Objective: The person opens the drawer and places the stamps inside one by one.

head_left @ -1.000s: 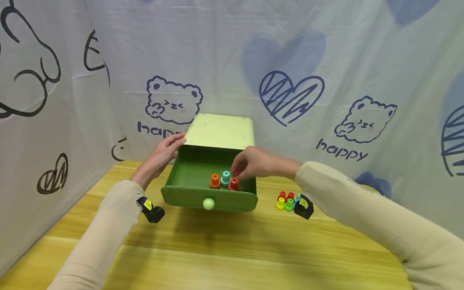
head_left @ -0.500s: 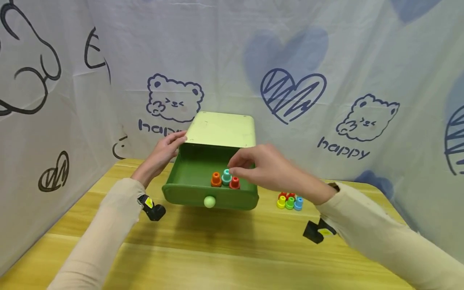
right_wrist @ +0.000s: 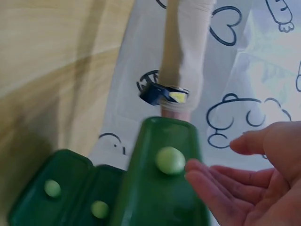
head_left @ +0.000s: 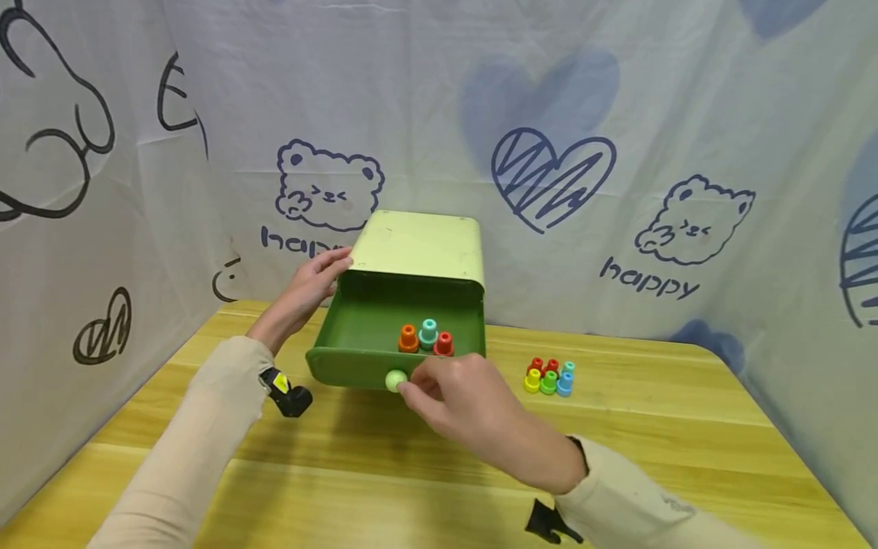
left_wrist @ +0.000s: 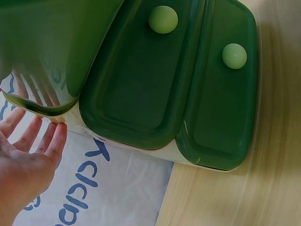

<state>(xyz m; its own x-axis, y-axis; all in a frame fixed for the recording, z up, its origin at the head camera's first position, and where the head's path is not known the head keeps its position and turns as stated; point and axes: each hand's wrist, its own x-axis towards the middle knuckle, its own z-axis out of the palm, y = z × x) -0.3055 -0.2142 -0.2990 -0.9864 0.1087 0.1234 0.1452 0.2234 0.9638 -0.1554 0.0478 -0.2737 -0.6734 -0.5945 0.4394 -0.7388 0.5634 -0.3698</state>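
A small drawer cabinet (head_left: 418, 242) with a pale yellow-green top stands at the back of the table, its green top drawer (head_left: 350, 367) pulled out. Inside, near the drawer's front, are an orange peg (head_left: 408, 339), a turquoise peg (head_left: 428, 334) and a red peg (head_left: 444, 345). My left hand (head_left: 302, 296) rests with extended fingers against the cabinet's left side. At the drawer's round light-green knob (head_left: 394, 380) is my right hand (head_left: 473, 408). The right wrist view shows its fingertips beside the knob (right_wrist: 170, 160) and the thumb held apart, not closed around it.
Several coloured pegs (head_left: 549, 383) stand grouped on the wooden table (head_left: 652, 427), right of the cabinet. Two lower drawers (left_wrist: 136, 84) are pushed in, each with its own knob. A printed curtain (head_left: 439, 99) hangs close behind the cabinet.
My right hand has come out from above the drawer's pegs and moved down and forward of the drawer to the knob. The left hand and the three pegs inside stay put.
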